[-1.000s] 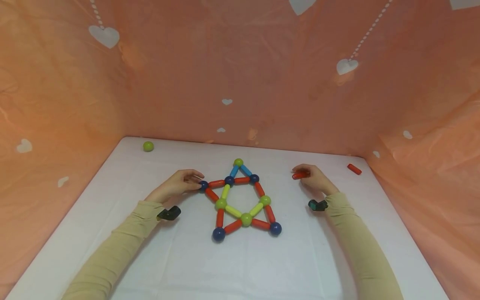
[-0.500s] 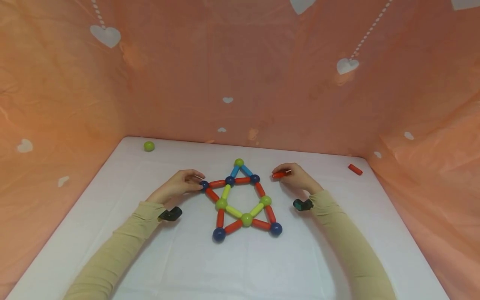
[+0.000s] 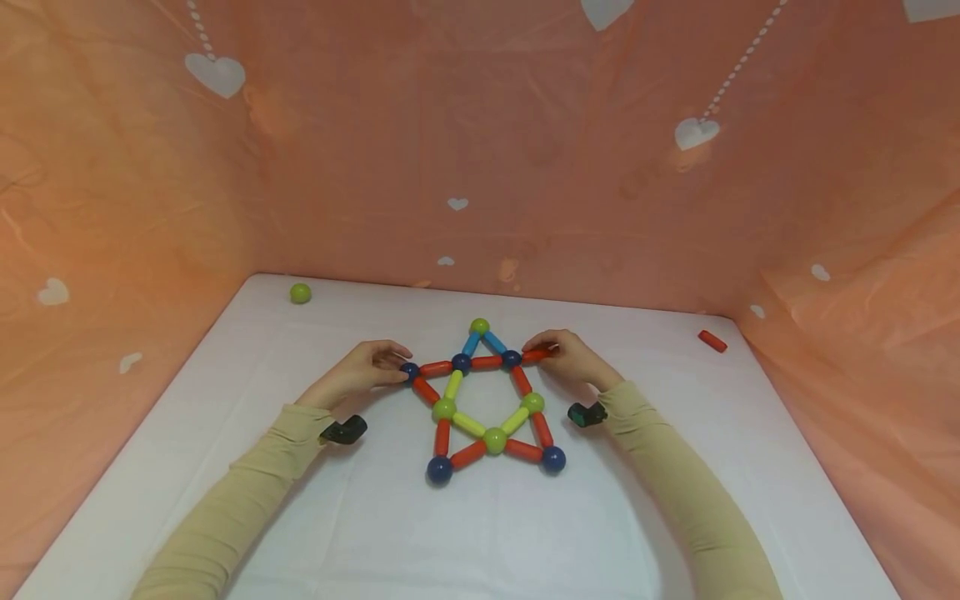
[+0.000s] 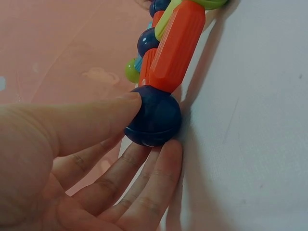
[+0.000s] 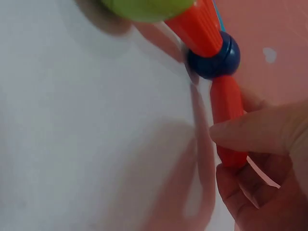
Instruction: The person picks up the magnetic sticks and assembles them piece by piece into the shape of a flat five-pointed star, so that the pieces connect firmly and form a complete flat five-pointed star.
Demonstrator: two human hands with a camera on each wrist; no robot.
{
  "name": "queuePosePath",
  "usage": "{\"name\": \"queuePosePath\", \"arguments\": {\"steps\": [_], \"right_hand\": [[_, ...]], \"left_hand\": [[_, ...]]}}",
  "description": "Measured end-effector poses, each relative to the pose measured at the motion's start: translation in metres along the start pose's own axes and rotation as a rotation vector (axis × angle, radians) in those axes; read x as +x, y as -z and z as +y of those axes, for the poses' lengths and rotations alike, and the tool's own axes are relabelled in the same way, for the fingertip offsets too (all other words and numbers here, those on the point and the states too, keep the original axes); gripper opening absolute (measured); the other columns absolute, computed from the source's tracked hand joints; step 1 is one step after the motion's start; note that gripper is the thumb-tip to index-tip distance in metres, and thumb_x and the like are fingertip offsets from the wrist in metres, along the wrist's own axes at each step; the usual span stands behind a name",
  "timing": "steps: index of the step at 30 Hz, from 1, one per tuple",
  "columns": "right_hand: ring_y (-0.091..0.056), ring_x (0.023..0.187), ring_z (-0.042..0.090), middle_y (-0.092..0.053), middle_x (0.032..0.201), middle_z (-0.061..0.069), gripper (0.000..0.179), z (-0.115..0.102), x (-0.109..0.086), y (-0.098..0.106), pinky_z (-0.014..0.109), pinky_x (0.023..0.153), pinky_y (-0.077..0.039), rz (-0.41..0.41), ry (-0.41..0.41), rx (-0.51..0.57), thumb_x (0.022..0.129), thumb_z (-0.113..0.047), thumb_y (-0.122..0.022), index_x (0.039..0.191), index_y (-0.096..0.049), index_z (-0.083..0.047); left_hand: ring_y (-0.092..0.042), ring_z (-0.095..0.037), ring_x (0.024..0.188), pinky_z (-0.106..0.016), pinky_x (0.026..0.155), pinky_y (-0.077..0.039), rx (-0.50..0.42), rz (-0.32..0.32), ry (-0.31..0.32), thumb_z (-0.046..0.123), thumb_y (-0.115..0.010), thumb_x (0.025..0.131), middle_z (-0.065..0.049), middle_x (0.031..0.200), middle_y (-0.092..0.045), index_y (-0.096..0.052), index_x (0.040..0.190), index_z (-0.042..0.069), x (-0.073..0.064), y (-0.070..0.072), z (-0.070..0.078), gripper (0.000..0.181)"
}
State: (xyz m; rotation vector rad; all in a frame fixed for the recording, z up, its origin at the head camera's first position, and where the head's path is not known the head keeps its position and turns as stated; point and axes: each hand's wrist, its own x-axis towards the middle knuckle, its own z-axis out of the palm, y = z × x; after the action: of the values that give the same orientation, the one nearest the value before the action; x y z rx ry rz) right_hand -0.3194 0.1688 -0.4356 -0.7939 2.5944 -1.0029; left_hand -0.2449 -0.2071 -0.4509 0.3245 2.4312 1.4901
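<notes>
A star-like frame of rods and balls lies mid-table, with a pentagon of red and yellow-green rods at its centre. At its left point, my left hand (image 3: 362, 367) pinches a dark blue ball (image 4: 156, 115) between thumb and fingers; two red rods join this ball. My right hand (image 3: 567, 357) grips a red rod (image 5: 227, 115) between thumb and fingers. The far end of that rod touches the upper right blue ball (image 3: 511, 359). Two light blue rods rise from the upper blue balls to a green ball (image 3: 479, 327).
A loose green ball (image 3: 300, 293) sits near the table's back left corner. Another red rod (image 3: 712, 341) lies by the back right edge. Pink cloth with white hearts (image 3: 480, 150) stands behind and along both sides of the white table (image 3: 375, 533).
My right hand has moved left with the red rod, from apart to touching the upper right blue ball. The left hand stays on its ball.
</notes>
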Motion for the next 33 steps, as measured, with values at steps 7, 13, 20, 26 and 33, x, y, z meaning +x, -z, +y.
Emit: {"name": "queuePosePath", "arguments": {"steps": [7,13,20,26,33], "right_hand": [[-0.061,0.114,0.034,-0.069,0.122,0.02,0.035,0.001,-0.002,0.003,0.053,0.105,-0.052,0.007,-0.016,0.015,0.089,0.01,-0.058,0.12,-0.07,0.001],[-0.062,0.117,0.037,-0.068,0.124,0.023,0.035,0.016,-0.012,0.021,0.054,0.105,-0.051,0.037,-0.011,0.052,0.091,0.008,-0.059,0.125,-0.065,0.003],[-0.057,0.124,0.045,-0.062,0.13,0.03,0.038,0.048,-0.042,0.073,0.058,0.107,-0.047,0.167,-0.06,0.057,0.094,0.003,-0.063,0.132,-0.058,0.009],[-0.048,0.133,0.046,-0.054,0.139,0.032,0.05,0.068,-0.078,0.118,0.023,0.103,-0.05,0.289,-0.185,0.08,0.097,-0.002,-0.062,0.143,-0.046,0.009],[-0.044,0.099,-0.016,-0.059,0.106,-0.018,0.052,0.108,-0.113,0.145,-0.001,0.08,-0.043,0.493,-0.231,0.069,0.096,-0.001,-0.064,0.142,-0.046,0.012]], "left_hand": [[-0.066,-0.034,0.112,-0.029,0.088,-0.058,-0.008,0.002,-0.001,0.007,-0.068,0.094,-0.029,0.124,-0.066,-0.058,0.129,-0.009,0.003,-0.002,0.001,0.04],[-0.066,-0.031,0.109,-0.026,0.088,-0.056,-0.001,0.006,0.004,0.006,-0.069,0.094,-0.027,0.121,-0.066,-0.058,0.129,-0.009,0.003,-0.001,0.001,0.039],[-0.066,-0.027,0.108,-0.028,0.089,-0.056,-0.003,0.003,0.048,0.007,-0.068,0.094,-0.026,0.122,-0.067,-0.058,0.13,-0.006,0.001,0.0,0.003,0.04],[-0.066,-0.027,0.109,-0.028,0.089,-0.058,-0.005,0.009,0.079,0.009,-0.068,0.095,-0.027,0.125,-0.066,-0.058,0.131,-0.006,0.001,-0.001,0.004,0.04],[-0.066,-0.026,0.109,-0.029,0.089,-0.058,-0.025,0.007,0.077,0.008,-0.068,0.095,-0.027,0.125,-0.065,-0.057,0.131,-0.007,0.0,-0.001,0.003,0.04]]}}
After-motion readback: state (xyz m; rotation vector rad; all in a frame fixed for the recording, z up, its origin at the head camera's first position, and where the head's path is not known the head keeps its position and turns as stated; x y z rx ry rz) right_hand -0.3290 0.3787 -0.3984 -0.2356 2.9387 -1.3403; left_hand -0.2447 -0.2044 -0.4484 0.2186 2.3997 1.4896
